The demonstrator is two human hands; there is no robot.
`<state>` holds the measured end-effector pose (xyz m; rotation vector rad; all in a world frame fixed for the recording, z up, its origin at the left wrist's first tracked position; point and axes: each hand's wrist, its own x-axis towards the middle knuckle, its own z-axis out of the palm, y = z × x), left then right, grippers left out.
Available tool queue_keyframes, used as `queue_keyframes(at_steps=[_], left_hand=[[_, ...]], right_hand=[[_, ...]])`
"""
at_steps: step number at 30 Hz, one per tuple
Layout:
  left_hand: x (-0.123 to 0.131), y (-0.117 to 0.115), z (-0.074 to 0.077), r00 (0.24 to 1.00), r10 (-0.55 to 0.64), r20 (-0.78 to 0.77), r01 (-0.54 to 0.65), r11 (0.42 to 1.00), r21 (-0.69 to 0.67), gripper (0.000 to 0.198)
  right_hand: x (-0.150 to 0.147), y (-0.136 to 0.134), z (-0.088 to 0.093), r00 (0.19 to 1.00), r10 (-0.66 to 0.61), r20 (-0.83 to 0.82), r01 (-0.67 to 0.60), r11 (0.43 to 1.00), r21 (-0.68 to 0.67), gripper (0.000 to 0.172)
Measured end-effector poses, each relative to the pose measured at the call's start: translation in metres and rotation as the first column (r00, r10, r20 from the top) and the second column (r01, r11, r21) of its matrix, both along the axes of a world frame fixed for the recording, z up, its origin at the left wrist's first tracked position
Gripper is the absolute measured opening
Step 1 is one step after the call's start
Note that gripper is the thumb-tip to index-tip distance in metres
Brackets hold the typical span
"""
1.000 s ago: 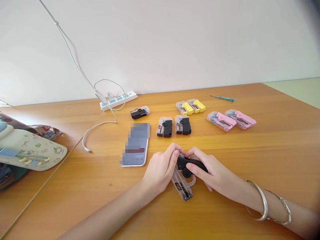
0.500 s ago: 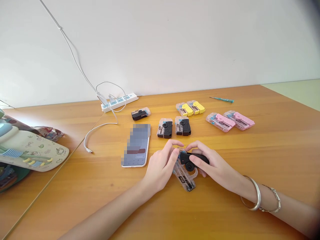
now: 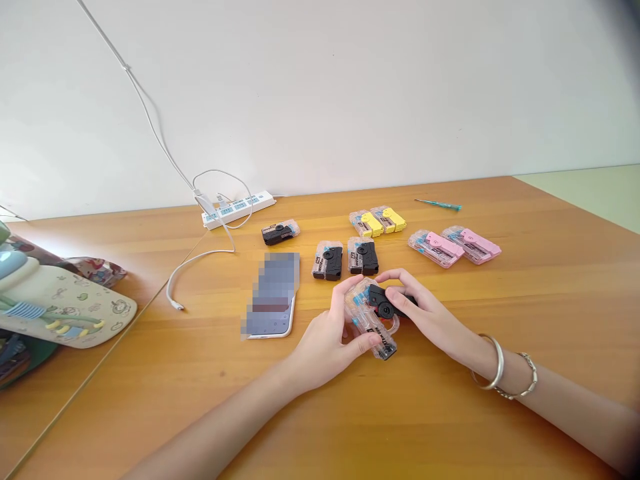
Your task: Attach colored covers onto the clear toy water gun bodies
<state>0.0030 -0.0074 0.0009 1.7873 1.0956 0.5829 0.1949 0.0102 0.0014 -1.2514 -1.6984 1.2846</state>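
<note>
Clear plastic case [image 3: 371, 343] with a black moulded body [image 3: 383, 300] fitted against it sits at the centre of the frame, between both hands; whether it touches the orange wooden table [image 3: 450, 427] cannot be told. The left hand [image 3: 325, 347] closes narrowly around the case from below, thumb across its lower part. The right hand [image 3: 430, 317] curves narrowly over the black body, fingers on top. The piece looks light and stiff, with thin clear edges that may be brittle and smooth faces that could slip. The long sides of the case seem the surest place to hold, rather than the small round black knob [image 3: 385, 310]. Just above the hands lie two black-and-clear packs [image 3: 327, 261] [image 3: 363, 257], close enough to bump. A white smartphone [image 3: 270, 327] lies to the left, and pink packs [image 3: 453, 247] lie upper right. Most room for moving seems to lie toward the lower right.
</note>
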Motion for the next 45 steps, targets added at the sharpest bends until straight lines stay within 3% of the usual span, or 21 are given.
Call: queue_keyframes(at_steps=[10, 14, 17, 19, 21, 23, 30, 36, 39, 42, 45], left_hand=[[0.002, -0.001, -0.006, 0.994, 0.097, 0.049, -0.099, 0.994, 0.048, 0.069], [0.002, 0.0, -0.008, 0.993, 0.105, 0.05, -0.108, 0.992, 0.064, 0.071], [0.003, 0.0, -0.008, 0.99, 0.141, 0.016, -0.142, 0.985, 0.097, 0.072], [0.003, 0.0, -0.007, 0.984, 0.178, -0.021, -0.174, 0.977, 0.12, 0.072], [0.004, -0.001, -0.006, 0.98, 0.193, -0.053, -0.184, 0.972, 0.145, 0.071], [0.004, -0.001, -0.006, 0.984, 0.17, -0.063, -0.157, 0.972, 0.173, 0.07], [0.005, -0.002, -0.006, 0.998, 0.059, -0.009, -0.057, 0.99, 0.128, 0.055], [0.005, 0.001, -0.006, 0.996, 0.063, 0.07, -0.072, 0.988, 0.14, 0.059], [0.002, 0.002, -0.007, 0.995, 0.094, 0.037, -0.1, 0.97, 0.22, 0.044], [0.002, 0.002, -0.009, 0.998, 0.031, -0.048, -0.013, 0.941, 0.337, 0.028], [0.005, -0.001, -0.009, 0.992, -0.043, -0.121, 0.09, 0.903, 0.421, 0.031]], right_hand=[[-0.009, -0.017, -0.006, 0.994, 0.077, -0.073, -0.071, 0.995, 0.075, 0.037], [-0.009, -0.017, -0.004, 0.99, 0.13, -0.046, -0.126, 0.989, 0.071, 0.039], [-0.007, -0.013, -0.005, 0.992, 0.12, 0.031, -0.123, 0.978, 0.169, 0.043], [-0.006, -0.011, -0.006, 0.989, 0.068, 0.134, -0.109, 0.937, 0.331, 0.05], [-0.004, -0.009, -0.005, 0.971, 0.031, 0.237, -0.149, 0.855, 0.497, 0.054], [-0.002, -0.008, -0.002, 0.949, 0.035, 0.312, -0.218, 0.79, 0.573, 0.057], [0.001, -0.006, 0.002, 0.883, 0.192, 0.428, -0.4, 0.784, 0.475, 0.087], [0.002, 0.003, -0.009, 0.905, 0.026, 0.424, -0.28, 0.788, 0.548, 0.076], [0.009, 0.015, -0.011, 0.896, -0.162, 0.413, -0.152, 0.763, 0.629, 0.072], [0.02, 0.029, -0.013, 0.855, -0.335, 0.395, -0.044, 0.713, 0.7, 0.068], [0.03, 0.041, -0.018, 0.809, -0.412, 0.419, -0.013, 0.7, 0.714, 0.061]])
